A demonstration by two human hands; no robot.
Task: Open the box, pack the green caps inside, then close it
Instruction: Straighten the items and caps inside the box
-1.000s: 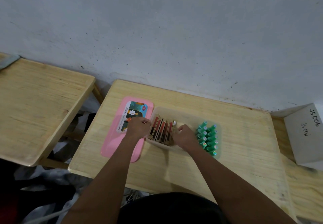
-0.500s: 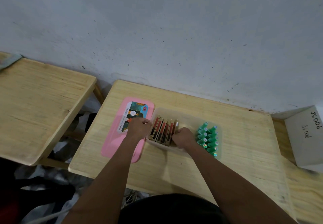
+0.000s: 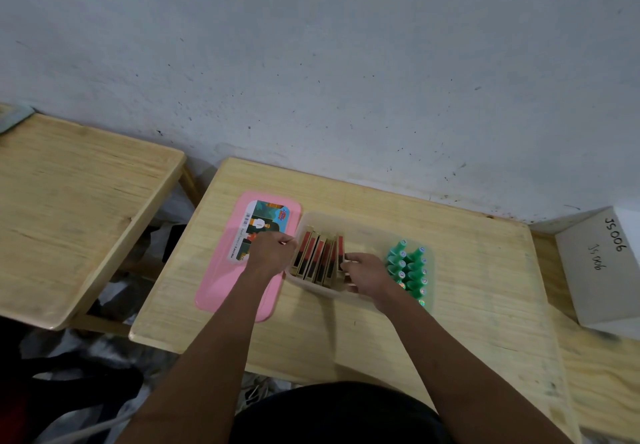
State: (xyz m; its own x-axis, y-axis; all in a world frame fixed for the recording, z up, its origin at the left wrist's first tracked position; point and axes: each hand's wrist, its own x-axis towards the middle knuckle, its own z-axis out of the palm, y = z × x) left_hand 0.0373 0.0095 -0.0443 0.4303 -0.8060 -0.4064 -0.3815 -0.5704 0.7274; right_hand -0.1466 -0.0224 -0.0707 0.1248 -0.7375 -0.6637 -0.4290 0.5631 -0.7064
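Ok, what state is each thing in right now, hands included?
box: open, lid off.
lid: flat on the table, left of the box.
green caps: upright in two rows, inside the box's right end.
flat packs: standing on edge in the box's left part.
left hand: fingers curled at the box's left wall, grip unclear.
right hand: pinching the rightmost flat pack.

One head-worn camera looks forward and down onto the wooden table, close enough that the clear box sits mid-frame. The grey wall fills the upper half; table edges seem lens-bent.
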